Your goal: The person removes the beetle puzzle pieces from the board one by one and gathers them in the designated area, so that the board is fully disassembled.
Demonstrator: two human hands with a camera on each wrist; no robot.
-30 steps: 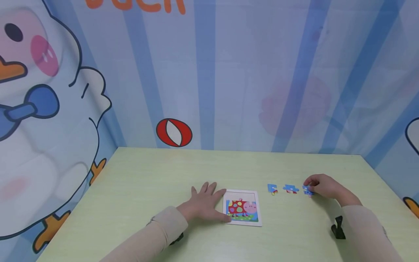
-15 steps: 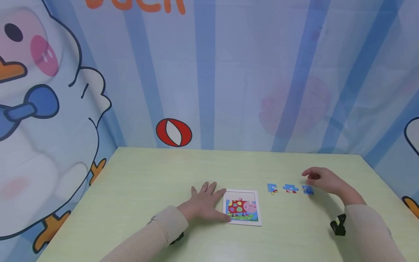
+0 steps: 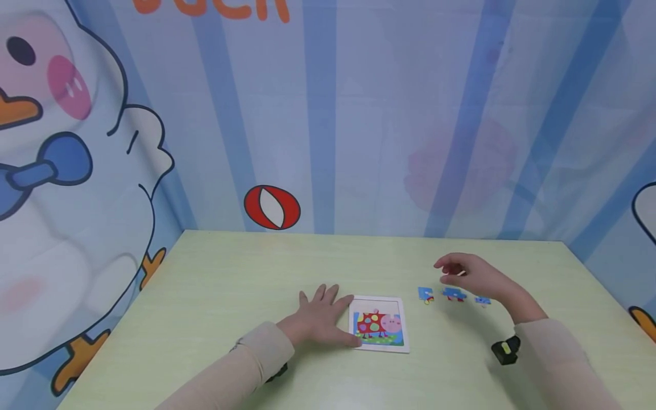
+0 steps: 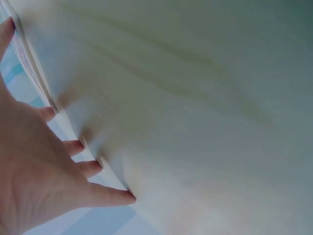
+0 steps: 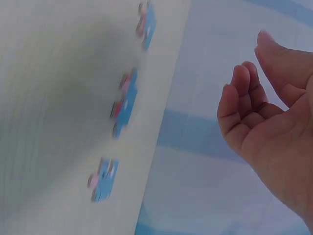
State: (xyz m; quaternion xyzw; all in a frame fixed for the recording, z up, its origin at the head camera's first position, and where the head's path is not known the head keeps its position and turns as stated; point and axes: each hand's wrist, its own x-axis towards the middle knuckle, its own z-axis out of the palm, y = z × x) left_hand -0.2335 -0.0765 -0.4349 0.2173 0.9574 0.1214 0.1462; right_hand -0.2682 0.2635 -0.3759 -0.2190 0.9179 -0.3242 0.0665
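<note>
A white-framed jigsaw puzzle tray (image 3: 379, 349) lies on the table, its lower part filled with a picture of a pink-headed figure in red with dots. Spread fingers of my left hand (image 3: 320, 322) rest at the tray's left side, thumb on its lower left corner and index finger at the upper left one. My right hand (image 3: 474, 276) hovers over the loose pieces, fingers loosely bent and holding nothing, as the right wrist view confirms. Below it lie three blue puzzle pieces in a row: a left one (image 3: 425, 294), a middle one (image 3: 454, 294) and a right one (image 3: 483, 301).
The pale wooden table (image 3: 246, 267) ends at a blue striped cloth backdrop (image 3: 369, 114) with a large printed duck (image 3: 46, 256) on the left. A black wrist-worn device (image 3: 506, 351) hangs under the right sleeve (image 3: 553, 353).
My right hand has left the right-hand puzzle piece, lifted, and moved left until it is above the middle piece. The left hand and the tray have stayed in place.
</note>
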